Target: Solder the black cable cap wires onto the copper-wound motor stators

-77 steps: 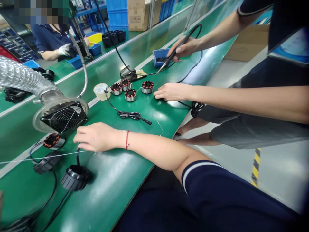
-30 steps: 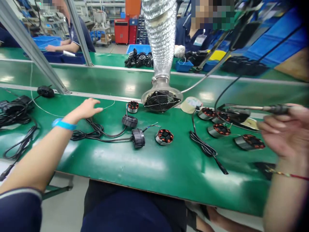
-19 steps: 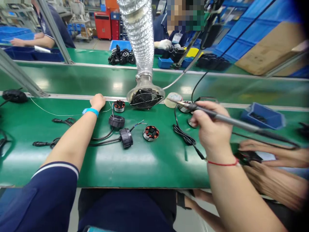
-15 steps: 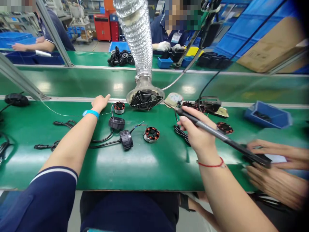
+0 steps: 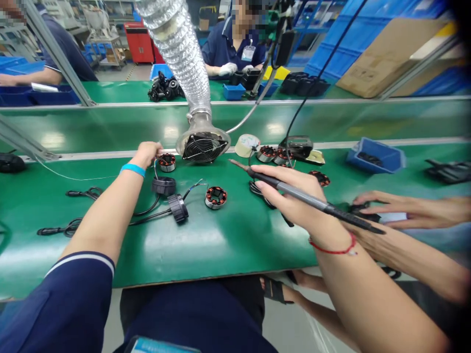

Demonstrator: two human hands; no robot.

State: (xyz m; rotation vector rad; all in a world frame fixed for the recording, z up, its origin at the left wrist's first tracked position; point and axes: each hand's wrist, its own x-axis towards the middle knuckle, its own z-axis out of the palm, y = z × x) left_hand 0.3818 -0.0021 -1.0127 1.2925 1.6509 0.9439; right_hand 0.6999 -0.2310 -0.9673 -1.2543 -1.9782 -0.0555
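Observation:
My right hand (image 5: pixel 294 196) grips a soldering iron (image 5: pixel 309 196) like a pen, its bare tip pointing left above the table. My left hand (image 5: pixel 149 152) is closed at the back of the table, beside a stator with copper windings (image 5: pixel 167 163); what its fingers hold is hidden. A thin silvery wire (image 5: pixel 77 177) runs from the left toward my left forearm. Nearer me lie a round black cap with a cable (image 5: pixel 164 186), a second black cap (image 5: pixel 178 208) with thin leads sticking out, and another stator (image 5: pixel 216 197).
A fume extractor nozzle (image 5: pixel 204 146) hangs over the table's back edge. Behind the iron are a tape roll (image 5: pixel 247 145), more stators (image 5: pixel 266 154) and a blue bin (image 5: pixel 376 156). A co-worker's hands (image 5: pixel 382 208) work close by on the right.
The view has swung right, so the table things sit further left. My left fingers have drawn together beside the stator. A co-worker's near arm now reaches in behind my right wrist.

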